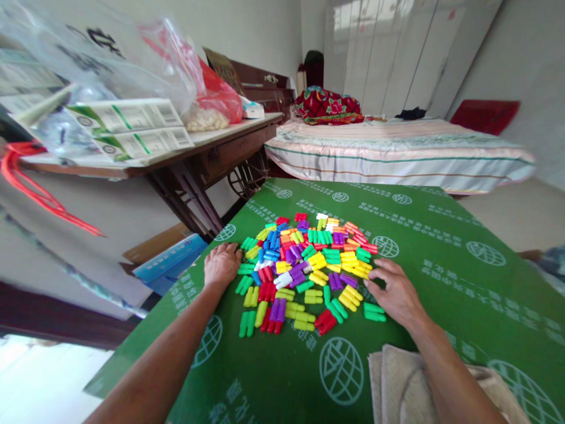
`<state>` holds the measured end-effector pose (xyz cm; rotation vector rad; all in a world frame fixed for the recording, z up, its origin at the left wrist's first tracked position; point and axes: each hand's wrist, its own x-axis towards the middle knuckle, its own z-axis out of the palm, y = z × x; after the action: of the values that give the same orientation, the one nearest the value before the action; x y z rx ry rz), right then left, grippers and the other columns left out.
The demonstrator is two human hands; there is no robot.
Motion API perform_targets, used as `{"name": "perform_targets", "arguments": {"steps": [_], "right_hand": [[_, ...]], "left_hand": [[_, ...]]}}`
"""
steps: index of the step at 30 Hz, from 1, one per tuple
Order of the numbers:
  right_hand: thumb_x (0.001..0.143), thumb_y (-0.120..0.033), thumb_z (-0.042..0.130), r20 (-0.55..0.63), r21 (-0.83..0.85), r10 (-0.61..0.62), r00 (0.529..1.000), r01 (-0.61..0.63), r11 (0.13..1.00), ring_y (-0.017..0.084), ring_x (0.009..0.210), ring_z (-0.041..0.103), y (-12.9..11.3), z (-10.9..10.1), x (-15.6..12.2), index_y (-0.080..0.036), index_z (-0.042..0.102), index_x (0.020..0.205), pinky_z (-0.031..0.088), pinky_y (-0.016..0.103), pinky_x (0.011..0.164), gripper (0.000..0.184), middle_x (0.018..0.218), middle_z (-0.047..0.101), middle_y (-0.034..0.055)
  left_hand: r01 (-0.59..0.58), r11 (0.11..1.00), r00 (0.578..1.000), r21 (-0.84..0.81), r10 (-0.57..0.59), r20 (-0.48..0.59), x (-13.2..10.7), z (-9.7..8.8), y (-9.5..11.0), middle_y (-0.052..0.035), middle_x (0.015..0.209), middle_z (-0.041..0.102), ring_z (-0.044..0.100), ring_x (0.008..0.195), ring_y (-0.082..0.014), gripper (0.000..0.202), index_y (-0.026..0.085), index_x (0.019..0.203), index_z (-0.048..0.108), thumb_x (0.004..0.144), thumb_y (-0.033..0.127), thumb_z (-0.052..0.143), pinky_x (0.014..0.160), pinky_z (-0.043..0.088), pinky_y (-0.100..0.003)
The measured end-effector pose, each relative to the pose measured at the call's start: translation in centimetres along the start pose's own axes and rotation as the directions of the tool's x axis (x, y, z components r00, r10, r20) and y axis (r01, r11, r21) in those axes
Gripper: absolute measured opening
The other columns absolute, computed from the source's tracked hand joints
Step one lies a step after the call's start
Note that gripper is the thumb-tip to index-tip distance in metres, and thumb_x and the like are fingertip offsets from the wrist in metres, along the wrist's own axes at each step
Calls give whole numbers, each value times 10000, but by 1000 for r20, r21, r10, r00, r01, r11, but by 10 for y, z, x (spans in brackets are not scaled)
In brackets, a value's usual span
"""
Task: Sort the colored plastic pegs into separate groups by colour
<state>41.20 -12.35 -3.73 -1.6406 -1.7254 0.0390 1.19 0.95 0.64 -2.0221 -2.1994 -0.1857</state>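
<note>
Many small plastic building blocks, shaped like joined rounded rods, lie spread across the green board. My left hand (222,263) rests palm down at the left side of the pile, fingers stretched out beside some green blocks (248,244). At the right side is my right hand (394,290), its thumb and forefinger apart, the fingertips at the end of a yellow block (358,270). Just below those fingertips lies a green block (374,312). Purple blocks (277,310), a white block (283,280) and red blocks (325,321) lie between my hands.
The green board (282,383) has printed globe marks. A beige cloth (392,383) lies under my right forearm. To the left, a sewing-machine table (260,126) carries boxes (132,126) and plastic bags (223,94). Behind the board stands a bed (397,147) with a red floral quilt (329,106).
</note>
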Motion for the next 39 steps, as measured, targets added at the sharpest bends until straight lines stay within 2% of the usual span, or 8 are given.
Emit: {"name": "perform_targets", "arguments": {"steps": [4, 9, 17, 23, 29, 33, 39], "right_hand": [[696, -354, 682, 159, 44, -19, 987, 12, 999, 294, 1245, 461, 2, -13, -1, -220, 693, 791, 401, 492, 1017, 165, 1289, 552, 113], [597, -324, 778, 349, 24, 36, 936, -47, 999, 321, 1317, 392, -1, -30, -3, -217, 682, 803, 380, 506, 1030, 251, 1403, 451, 126], [484, -297, 843, 490, -45, 71, 869, -56, 997, 342, 1330, 386, -9, -36, -5, -215, 655, 750, 403, 482, 1008, 336, 1414, 451, 135], [570, -288, 795, 485, -86, 126, 865, -96, 992, 319, 1290, 445, -6, -35, -1, -199, 656, 748, 397, 435, 1018, 242, 1363, 505, 156], [649, -314, 732, 427, -90, 137, 894, -109, 990, 301, 1220, 516, 0, -31, 1, -202, 674, 775, 425, 420, 991, 178, 1282, 560, 145], [689, -316, 695, 377, -100, 114, 919, -82, 992, 293, 1148, 568, 2, -24, 0, -192, 705, 840, 447, 410, 974, 196, 1239, 587, 159], [708, -313, 676, 275, -85, 29, 961, -5, 996, 269, 1072, 604, 0, -13, -1, -222, 723, 846, 485, 401, 938, 172, 1093, 662, 95]], "left_hand": [[4, 1000, 1000, -7, -4, 13, -1, -2, 1, -104, 1315, 562, 468, 1214, -301, 483, 197, 1252, 566, 910, 405, 294, 1003, 368, -437], [2, 1000, 1000, -7, -2, 9, -2, -3, 2, -115, 1314, 560, 470, 1214, -303, 483, 183, 1255, 564, 910, 400, 303, 998, 370, -436], [4, 1000, 1000, -6, -4, 8, -2, -3, 3, -106, 1303, 566, 474, 1207, -298, 477, 195, 1247, 570, 909, 397, 302, 998, 370, -433], [-4, 1000, 1000, -3, 4, -4, -1, 0, 2, -114, 1308, 565, 481, 1201, -305, 479, 187, 1251, 571, 907, 397, 310, 989, 384, -444], [-1, 1000, 1000, 1, 1, 0, -1, -1, 2, -106, 1298, 572, 488, 1193, -308, 475, 185, 1244, 573, 907, 392, 310, 985, 391, -446], [-3, 1000, 1000, -3, 3, 1, -1, -1, 2, -107, 1303, 569, 484, 1200, -310, 475, 187, 1247, 571, 908, 396, 312, 990, 388, -447], [0, 1000, 1000, -14, 1, 4, 0, -1, 2, -111, 1305, 570, 483, 1202, -314, 473, 185, 1246, 573, 905, 397, 323, 990, 390, -452]]}}
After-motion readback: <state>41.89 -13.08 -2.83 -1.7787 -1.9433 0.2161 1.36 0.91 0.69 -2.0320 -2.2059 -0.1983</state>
